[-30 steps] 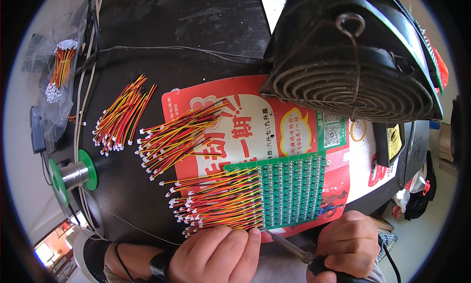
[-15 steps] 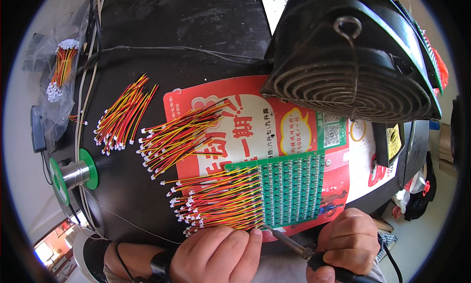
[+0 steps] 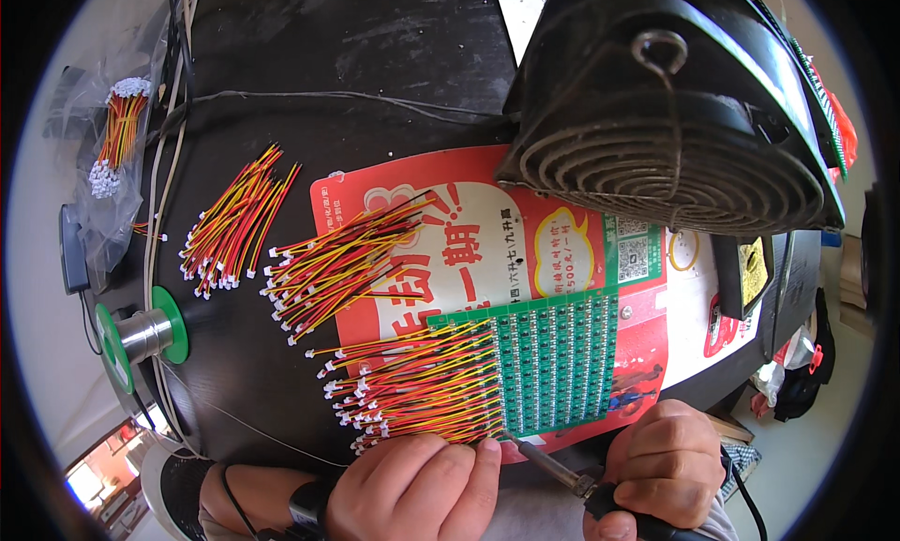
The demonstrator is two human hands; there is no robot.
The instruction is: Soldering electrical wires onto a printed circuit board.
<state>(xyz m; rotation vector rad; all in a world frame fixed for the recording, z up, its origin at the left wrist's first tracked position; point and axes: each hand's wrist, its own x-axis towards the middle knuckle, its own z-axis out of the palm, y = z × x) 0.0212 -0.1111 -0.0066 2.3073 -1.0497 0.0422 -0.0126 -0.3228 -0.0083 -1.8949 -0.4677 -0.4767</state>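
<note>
My right hand is wrapped round the dark handle of a soldering iron. The iron's tip points left and meets the near edge of a green circuit board panel. Right beside the tip, my left hand is closed, its thumb and fingers pinching at the ends of the wires; a red, yellow and black wire lies under them, mostly hidden. Rows of wires with white connectors stretch leftward from the panel's left columns. The exact contact point at the tip is too small to make out.
Loose connector wires lie in one pile on the red printed sheet and another pile left of it. A solder spool stands at left, near a plastic bag of wires. A black fan looms at far right.
Hardly anything differs. Both hands and the soldering iron stay at the panel's near edge; the view has shifted very slightly.
</note>
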